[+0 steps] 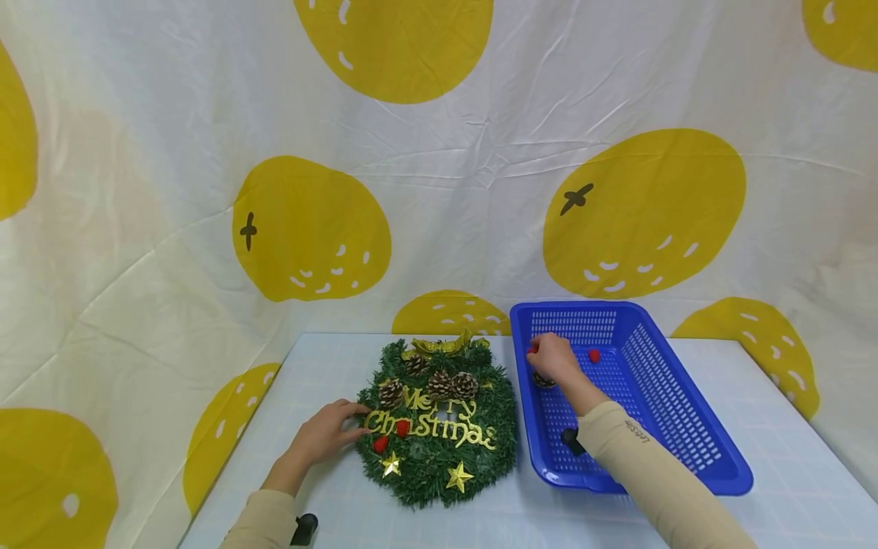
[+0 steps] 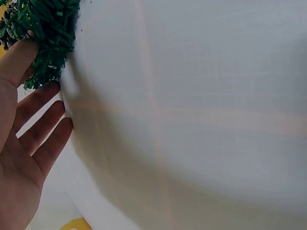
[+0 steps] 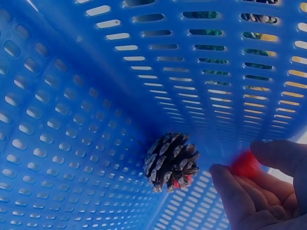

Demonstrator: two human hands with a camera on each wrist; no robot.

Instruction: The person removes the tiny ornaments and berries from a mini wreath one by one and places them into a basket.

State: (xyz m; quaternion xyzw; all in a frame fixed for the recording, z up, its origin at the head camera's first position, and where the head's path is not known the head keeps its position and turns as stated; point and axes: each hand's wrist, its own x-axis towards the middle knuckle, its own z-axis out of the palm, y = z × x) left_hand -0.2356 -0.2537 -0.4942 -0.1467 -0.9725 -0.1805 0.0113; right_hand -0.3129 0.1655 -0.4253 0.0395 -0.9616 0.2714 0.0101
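Round green tinsel wreath (image 1: 432,459), on the pale surface (image 1: 343,511) — our left hand (image 1: 324,432), fingers loosely extended, touches its edge. Small red ornament (image 3: 246,164) — pinched by the fingers of our right hand (image 1: 555,357) inside the blue perforated plastic basket (image 1: 660,385).

Between my right fingers (image 3: 230,191) the red ball (image 3: 246,164) looks matt, though blurred. Around them, the basket (image 3: 98,57) is smooth blue plastic with a soft gloss; just beside them, the pinecone (image 3: 168,160) is rough, with dry woody scales. At my left fingers (image 2: 55,141), the wreath (image 1: 425,476) bristles with plastic-looking needles, its gold stars (image 1: 459,477) shiny as metal foil. Beneath them the counter (image 2: 192,72) looks smooth and matt. Beyond both, the curtain (image 1: 466,244) is creased cloth with a faint sheen.
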